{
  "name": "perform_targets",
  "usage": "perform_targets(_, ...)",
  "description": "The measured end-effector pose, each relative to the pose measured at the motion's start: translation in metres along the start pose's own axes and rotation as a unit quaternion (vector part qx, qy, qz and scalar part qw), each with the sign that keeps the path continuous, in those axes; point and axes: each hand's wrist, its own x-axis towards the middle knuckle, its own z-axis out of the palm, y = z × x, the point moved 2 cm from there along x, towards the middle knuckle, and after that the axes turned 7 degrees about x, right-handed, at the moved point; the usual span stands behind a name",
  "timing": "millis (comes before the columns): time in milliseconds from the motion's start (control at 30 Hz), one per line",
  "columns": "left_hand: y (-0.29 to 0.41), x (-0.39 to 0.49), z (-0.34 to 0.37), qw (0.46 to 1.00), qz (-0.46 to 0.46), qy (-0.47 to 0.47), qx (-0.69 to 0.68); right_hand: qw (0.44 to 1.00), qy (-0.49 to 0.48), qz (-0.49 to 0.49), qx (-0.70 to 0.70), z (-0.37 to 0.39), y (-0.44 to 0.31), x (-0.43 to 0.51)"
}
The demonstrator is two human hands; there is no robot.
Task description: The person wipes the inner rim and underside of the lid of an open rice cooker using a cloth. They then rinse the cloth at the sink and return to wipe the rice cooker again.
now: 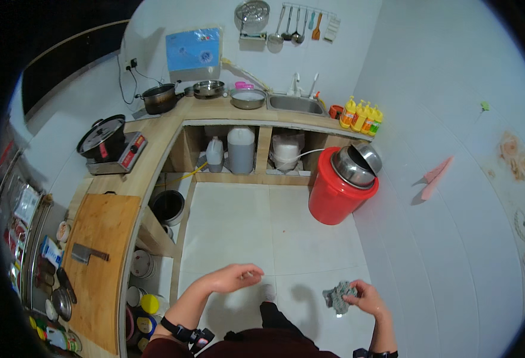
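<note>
A crumpled grey-green cloth is pinched between the thumb and fingers of my right hand, low over the tiled floor. My left hand is raised in front of my body with its fingers loosely bent, and no object shows in it. The wooden countertop runs along the left and the far side. On its left part a cleaver rests on a wooden cutting board.
A red plastic bucket topped with metal bowls stands against the right wall. A sink, yellow pump bottles and a portable gas stove with a black pot are on the counter.
</note>
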Motion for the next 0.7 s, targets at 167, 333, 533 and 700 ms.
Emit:
perform_targets(167, -0.010, 0.095, -0.088, 0.997, -0.059, 0.049, -0.022, 0.998, 0.008, -0.051, 0.043, -0.053, -0.041, 0.148)
perform_targets(333, -0.027, 0.150, -0.171, 0.989, -0.074, 0.104, -0.068, 0.996, -0.009, -0.078, -0.036, -0.079, -0.114, 0.276)
perform_targets(533, -0.075, 0.234, -0.264, 0.978, -0.083, 0.113, -0.157, 0.986, -0.068, -0.153, -0.008, -0.073, -0.169, 0.446)
perform_targets(700, -0.106, 0.334, -0.366, 0.983, -0.046, 0.117, -0.134, 0.985, -0.089, -0.134, -0.055, -0.079, -0.219, 0.581)
